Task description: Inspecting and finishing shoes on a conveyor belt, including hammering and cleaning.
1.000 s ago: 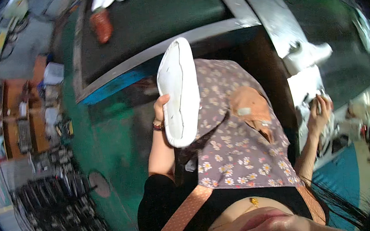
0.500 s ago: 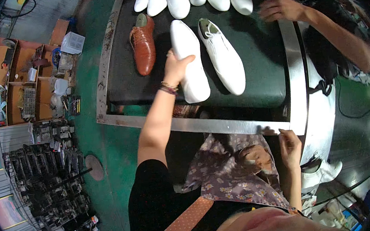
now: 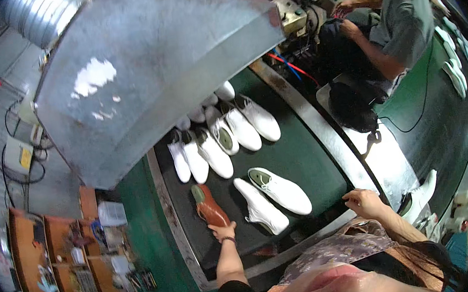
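Observation:
A brown leather lace-up shoe [image 3: 213,206] with a green last inside lies on the dark conveyor belt [image 3: 309,158]. My left hand [image 3: 222,231] is closed around its toe end. Just right of it, a white lace-up shoe [image 3: 263,208] rests on its side, laces facing left. Beside that one stands another white shoe [image 3: 282,191] upright, green showing in its opening. My right hand [image 3: 365,203] is at the belt's metal frame [image 3: 357,176] near the front right corner, fingers curled, with nothing visible in them.
Farther up the belt stand rows of white shoes [image 3: 215,156], partly under a large grey metal hood [image 3: 167,56]. A co-worker [image 3: 404,25] sits beyond on the right, near a dark cloth [image 3: 349,102]. Wooden shelves [image 3: 57,250] stand at left. More white shoes [image 3: 455,78] lie far right.
My left hand has let go of the white shoe and taken hold of the brown one. That white shoe now lies on its side. The view has swung up, bringing the hood into sight.

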Demonstrator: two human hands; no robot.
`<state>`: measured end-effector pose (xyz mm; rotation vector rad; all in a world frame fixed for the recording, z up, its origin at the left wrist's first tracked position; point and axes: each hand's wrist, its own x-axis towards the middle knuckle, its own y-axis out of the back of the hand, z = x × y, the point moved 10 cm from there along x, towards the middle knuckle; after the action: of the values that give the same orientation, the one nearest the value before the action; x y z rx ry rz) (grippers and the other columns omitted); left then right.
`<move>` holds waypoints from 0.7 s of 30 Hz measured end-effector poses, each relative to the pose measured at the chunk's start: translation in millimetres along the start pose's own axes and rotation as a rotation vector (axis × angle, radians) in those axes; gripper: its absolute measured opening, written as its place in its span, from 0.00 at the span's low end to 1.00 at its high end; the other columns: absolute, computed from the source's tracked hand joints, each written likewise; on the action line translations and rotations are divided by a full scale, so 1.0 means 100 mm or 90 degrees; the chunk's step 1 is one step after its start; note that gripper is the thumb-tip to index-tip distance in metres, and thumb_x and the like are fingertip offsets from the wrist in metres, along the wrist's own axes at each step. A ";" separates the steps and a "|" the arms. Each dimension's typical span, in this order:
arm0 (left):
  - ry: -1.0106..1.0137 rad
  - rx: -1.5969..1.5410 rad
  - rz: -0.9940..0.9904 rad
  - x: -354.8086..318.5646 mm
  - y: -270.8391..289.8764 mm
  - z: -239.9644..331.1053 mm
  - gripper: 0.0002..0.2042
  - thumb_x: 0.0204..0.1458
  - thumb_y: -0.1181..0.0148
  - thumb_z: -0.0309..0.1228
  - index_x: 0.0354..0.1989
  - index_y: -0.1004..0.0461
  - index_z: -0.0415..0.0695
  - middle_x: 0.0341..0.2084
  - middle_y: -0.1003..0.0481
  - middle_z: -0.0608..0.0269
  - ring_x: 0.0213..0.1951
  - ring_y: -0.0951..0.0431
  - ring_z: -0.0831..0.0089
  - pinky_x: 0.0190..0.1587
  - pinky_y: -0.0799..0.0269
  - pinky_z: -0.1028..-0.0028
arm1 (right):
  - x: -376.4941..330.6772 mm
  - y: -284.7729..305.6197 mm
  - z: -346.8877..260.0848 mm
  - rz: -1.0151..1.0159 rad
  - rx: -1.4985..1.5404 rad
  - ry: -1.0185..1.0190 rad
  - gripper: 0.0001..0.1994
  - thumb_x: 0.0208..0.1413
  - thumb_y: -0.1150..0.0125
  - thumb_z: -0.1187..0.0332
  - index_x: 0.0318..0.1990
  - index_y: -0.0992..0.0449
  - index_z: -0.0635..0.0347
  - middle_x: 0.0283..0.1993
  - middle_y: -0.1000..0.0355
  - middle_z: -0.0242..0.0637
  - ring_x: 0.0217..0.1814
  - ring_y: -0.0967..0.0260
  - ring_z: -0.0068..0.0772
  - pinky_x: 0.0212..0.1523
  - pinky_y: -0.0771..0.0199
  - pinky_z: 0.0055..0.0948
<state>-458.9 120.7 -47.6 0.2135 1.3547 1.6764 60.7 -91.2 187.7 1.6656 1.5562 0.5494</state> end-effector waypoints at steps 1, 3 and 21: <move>0.012 0.052 0.009 -0.04 -0.03 0.06 0.63 0.32 0.25 0.43 0.69 0.72 0.50 0.62 0.46 0.45 0.63 0.44 0.52 0.63 0.42 0.58 | -0.04 0.06 0.02 0.010 0.004 -0.015 0.12 0.51 0.42 0.64 0.42 0.22 0.55 0.36 0.25 0.41 0.36 0.25 0.43 0.38 0.26 0.38; 0.034 0.071 -0.014 0.02 0.06 0.21 0.62 0.33 0.24 0.41 0.69 0.73 0.52 0.63 0.49 0.46 0.64 0.46 0.53 0.62 0.42 0.56 | -0.10 0.16 -0.06 0.020 0.008 -0.054 0.13 0.51 0.42 0.63 0.43 0.22 0.55 0.36 0.24 0.41 0.36 0.25 0.43 0.38 0.26 0.38; 0.088 -1.002 -0.525 -0.05 0.31 1.02 0.18 0.43 0.35 0.42 0.39 0.31 0.48 0.29 0.28 0.62 0.32 0.25 0.66 0.31 0.28 0.65 | 0.20 -0.19 -0.50 -0.126 -0.030 -0.154 0.15 0.56 0.43 0.66 0.49 0.26 0.60 0.33 0.24 0.43 0.31 0.26 0.33 0.33 0.27 0.32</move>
<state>-408.1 187.1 18.2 -1.1923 -0.1480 1.5180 13.6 -60.8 199.8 1.4628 1.4961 0.2678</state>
